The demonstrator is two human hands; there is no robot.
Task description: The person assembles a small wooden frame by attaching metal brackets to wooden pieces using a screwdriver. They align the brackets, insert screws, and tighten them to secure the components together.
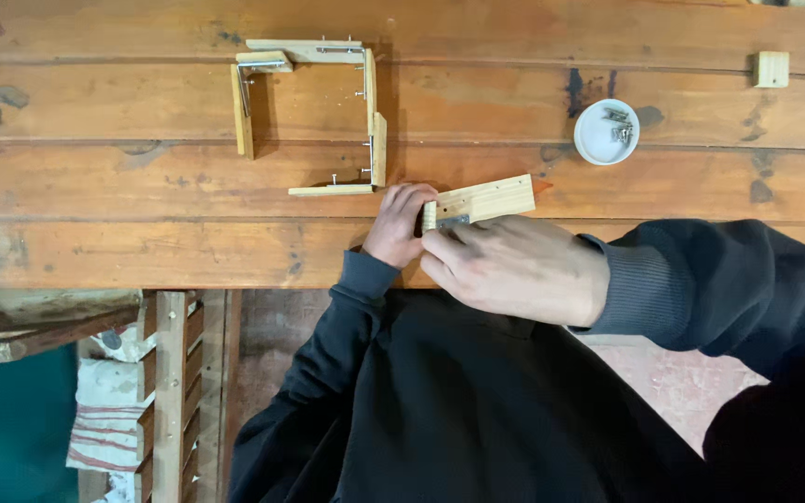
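Observation:
A short light wooden block (491, 198) lies on the plank workbench (142, 251) near its front edge. A small metal bracket (452, 221) sits at the block's left end. My left hand (398, 224) grips that left end from the side, fingers curled around it. My right hand (514, 270) comes in from the right, and its fingertips pinch the bracket against the block. A small red-orange tip (541, 186) pokes out at the block's right end. Both arms are in dark sleeves.
An open frame of wooden strips (309, 112) joined by metal brackets and screws stands at the back left. A white round dish (606, 131) holding screws sits at the back right, with a small wooden cube (771, 69) beyond it. A slatted wooden piece (171, 391) leans under the bench.

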